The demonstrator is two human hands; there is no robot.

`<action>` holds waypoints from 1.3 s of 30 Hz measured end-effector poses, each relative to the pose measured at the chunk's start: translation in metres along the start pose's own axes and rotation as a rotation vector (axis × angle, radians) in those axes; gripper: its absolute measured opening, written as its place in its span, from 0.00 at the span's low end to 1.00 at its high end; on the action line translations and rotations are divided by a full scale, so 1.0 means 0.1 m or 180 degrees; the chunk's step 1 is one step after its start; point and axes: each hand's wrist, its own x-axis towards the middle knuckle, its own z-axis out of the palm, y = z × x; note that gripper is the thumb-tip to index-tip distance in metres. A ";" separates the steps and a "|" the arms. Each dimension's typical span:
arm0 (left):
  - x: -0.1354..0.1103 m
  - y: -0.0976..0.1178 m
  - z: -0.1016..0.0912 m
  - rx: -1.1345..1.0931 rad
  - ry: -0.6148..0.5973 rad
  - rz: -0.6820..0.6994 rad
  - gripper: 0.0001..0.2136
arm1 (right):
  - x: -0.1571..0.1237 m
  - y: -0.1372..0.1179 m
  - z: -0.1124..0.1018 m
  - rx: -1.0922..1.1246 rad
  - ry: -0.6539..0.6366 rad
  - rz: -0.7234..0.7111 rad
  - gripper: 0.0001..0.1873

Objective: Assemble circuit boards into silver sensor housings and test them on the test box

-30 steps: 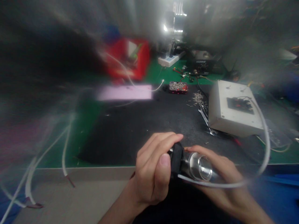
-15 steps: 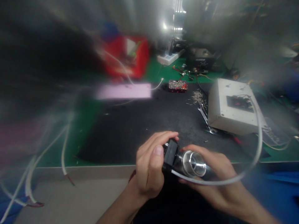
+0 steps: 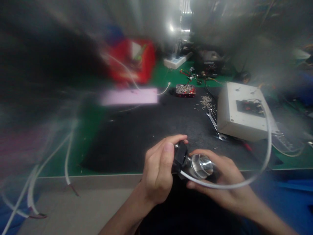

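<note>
Turned and shifted a little to the left since a second ago, the metal fitting (image 3: 201, 165) now shows its flat-sided collar and threaded end, where the round rim faced out more before. It sits in the air between the two hands, just over the near edge of the worktop (image 3: 161, 77). Beside it, the black block (image 3: 181, 155) is gripped by the left hand (image 3: 158, 173), thumb pressed along the near side and fingers wrapped over the top. Curled around the fitting is the right hand (image 3: 226, 171), forefinger behind and thumb below; from where I stand I can't tell how tightly it holds. A white cable (image 3: 227, 186) runs from the block, passes in front of the right hand and loops up to the pale box (image 3: 228, 112). Just left of that box a wrench (image 3: 213, 123) lies on the black mat (image 3: 137, 137), with a pile of screws (image 3: 207, 101) behind it and a tin (image 3: 186, 95) full of small metal pieces farther back. Off to the left, a red bin (image 3: 148, 73) and a pale strip (image 3: 132, 97) look blurred.
</note>
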 end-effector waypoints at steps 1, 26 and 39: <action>0.03 0.03 -0.01 -0.0110 -0.0005 -0.0080 0.22 | 0.02 0.03 0.01 0.0261 -0.0005 0.0176 0.26; 0.06 -0.07 0.39 -0.2681 -0.0203 -0.1340 0.10 | -0.11 0.00 -0.54 -0.1052 0.1218 0.0143 0.08; 0.14 -0.17 0.42 -0.2631 -0.0192 -0.1246 0.10 | -0.02 0.47 -0.67 -0.3132 -0.0145 -0.0850 0.15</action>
